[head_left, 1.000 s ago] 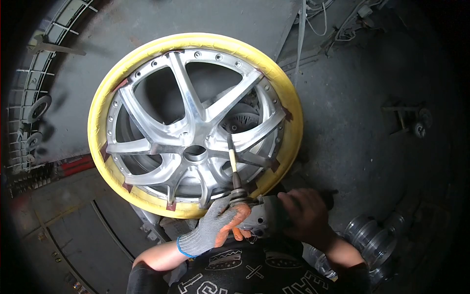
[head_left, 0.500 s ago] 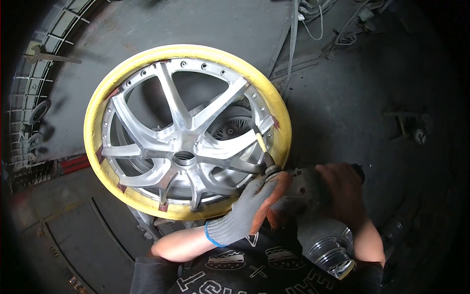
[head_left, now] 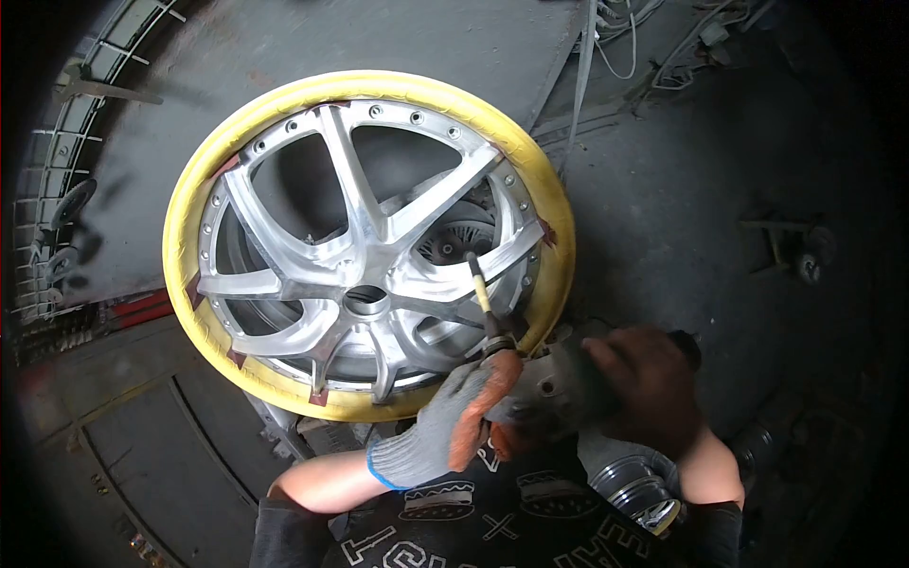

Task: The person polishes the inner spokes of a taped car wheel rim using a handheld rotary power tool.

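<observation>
A silver spoked wheel [head_left: 365, 237] with yellow tape around its rim fills the middle left of the view. My left hand [head_left: 454, 417], in a grey and orange glove, is closed around the front of a power tool [head_left: 554, 383]. The tool's thin shaft points up, and its dark tip lies at a right-hand spoke; contact is hard to tell. My right hand [head_left: 649, 383], dim and slightly blurred, wraps round the tool's rear body. Dark red tape pieces sit at the spoke ends.
A wire rack [head_left: 57, 189] with a wrench and small discs stands at the far left. Cables [head_left: 615, 47] hang at the upper right. Shiny rims [head_left: 639, 488] lie behind my right forearm. A small wheeled object [head_left: 805, 251] is at the right.
The tool and both hands first moved right along the spoke, then came partly back left. The wheel shifted down in view and back up as the camera view moved.
</observation>
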`<action>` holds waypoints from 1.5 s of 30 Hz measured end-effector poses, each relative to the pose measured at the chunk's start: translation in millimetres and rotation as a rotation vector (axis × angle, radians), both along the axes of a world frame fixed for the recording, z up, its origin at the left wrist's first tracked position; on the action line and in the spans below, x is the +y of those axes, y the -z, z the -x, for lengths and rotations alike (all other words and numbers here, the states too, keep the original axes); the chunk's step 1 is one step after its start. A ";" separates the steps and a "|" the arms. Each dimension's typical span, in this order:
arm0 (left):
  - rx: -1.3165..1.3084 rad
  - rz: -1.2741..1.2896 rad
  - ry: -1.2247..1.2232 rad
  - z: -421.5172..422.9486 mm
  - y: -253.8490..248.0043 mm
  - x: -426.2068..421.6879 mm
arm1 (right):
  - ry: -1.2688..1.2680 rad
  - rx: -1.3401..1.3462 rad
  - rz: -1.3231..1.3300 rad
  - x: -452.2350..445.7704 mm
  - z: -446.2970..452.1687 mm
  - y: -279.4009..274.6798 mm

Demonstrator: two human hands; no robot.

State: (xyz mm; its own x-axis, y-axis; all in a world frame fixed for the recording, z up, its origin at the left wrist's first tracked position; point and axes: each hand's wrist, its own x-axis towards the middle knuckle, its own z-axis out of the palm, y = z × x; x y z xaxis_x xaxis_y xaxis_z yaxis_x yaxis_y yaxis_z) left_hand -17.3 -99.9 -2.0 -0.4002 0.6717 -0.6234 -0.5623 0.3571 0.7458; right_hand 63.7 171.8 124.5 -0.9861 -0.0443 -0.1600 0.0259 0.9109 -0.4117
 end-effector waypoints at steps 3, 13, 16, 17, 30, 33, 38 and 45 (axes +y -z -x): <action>-0.449 -0.008 -0.333 14.8 -23.5 -1.5 | 0.008 0.011 0.016 -20.1 10.0 -4.4; -0.654 -0.300 -0.339 13.2 -2.5 12.5 | 0.071 0.114 -0.005 -7.7 11.7 -5.2; -0.852 -0.083 -0.467 43.7 -87.1 77.3 | 0.098 0.139 -0.054 13.8 6.6 -7.8; -0.851 -0.079 -0.432 43.9 -87.9 85.4 | 0.097 0.133 -0.087 20.8 4.9 -7.9; -0.869 -0.131 -0.388 33.6 -74.7 84.8 | 0.073 0.015 -0.074 33.1 0.1 -8.0; -0.663 -0.223 -0.276 6.9 -12.1 39.4 | 0.054 -0.009 -0.046 14.1 5.0 -8.6; -0.391 -0.093 -0.302 6.3 10.4 -4.7 | 0.020 0.045 -0.032 -25.7 15.1 -6.0; -0.752 -0.192 -0.242 58.8 -58.4 -29.1 | 0.052 0.050 -0.018 -68.8 18.4 -1.1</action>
State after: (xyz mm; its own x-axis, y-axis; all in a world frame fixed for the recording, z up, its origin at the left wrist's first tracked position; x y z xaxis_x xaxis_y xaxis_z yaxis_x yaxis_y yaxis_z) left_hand -76.1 -129.0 56.4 -0.0681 0.7425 -0.6664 -0.9826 0.0659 0.1739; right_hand 45.3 103.0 125.6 -0.9938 0.0098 -0.1111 0.0534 0.9163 -0.3969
